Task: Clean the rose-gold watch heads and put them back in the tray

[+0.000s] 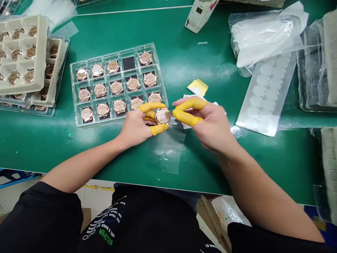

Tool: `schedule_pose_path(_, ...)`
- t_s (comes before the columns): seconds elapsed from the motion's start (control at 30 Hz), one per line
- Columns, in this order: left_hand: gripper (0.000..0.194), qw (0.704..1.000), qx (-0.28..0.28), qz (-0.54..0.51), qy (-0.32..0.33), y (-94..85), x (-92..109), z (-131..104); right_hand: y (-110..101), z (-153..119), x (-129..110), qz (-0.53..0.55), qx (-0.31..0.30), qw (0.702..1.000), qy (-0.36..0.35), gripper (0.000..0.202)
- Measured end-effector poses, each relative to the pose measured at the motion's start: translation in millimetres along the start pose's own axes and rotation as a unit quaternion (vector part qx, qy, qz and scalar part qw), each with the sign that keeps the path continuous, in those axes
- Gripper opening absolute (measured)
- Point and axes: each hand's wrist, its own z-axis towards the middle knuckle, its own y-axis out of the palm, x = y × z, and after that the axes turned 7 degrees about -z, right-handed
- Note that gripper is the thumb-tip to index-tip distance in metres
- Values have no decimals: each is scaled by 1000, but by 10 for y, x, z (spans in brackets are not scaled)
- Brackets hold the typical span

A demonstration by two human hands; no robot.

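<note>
My left hand [143, 123], with yellow finger cots, grips a rose-gold watch case [162, 116] between thumb and fingers, its round back facing up. Just right of it is my right hand [205, 117], also in yellow cots, its thumb and forefinger pressed together near the case; whatever they pinch is too small to make out. Behind my left hand lies a clear plastic tray [119, 56] holding several similar watch cases on black pads. One compartment in its back row shows only a black pad [129, 63].
Stacked trays of watch cases [39, 84] stand at the left. A yellow pad [198, 87] and clear film [170, 154] lie near my hands. At right are a sheet of round stickers [265, 95], bagged white material [263, 38] and more trays [313, 66]. A white device [201, 14] sits at the back.
</note>
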Motion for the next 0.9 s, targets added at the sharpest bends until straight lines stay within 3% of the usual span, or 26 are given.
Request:
schedule_pose_path(0.17,55,999,-15,26,17,-12,-19,-1,142,-14,79,-5,-59,997,51,34)
schedule_pose_path(0.47,54,999,-15,34,14,4,11,-6,154,-30,125,-31,-34,999,17,26)
schedule_pose_path(0.9,56,999,-12,27,13,-9,-15,-14,213,-57,121,-34,-5,999,21,33)
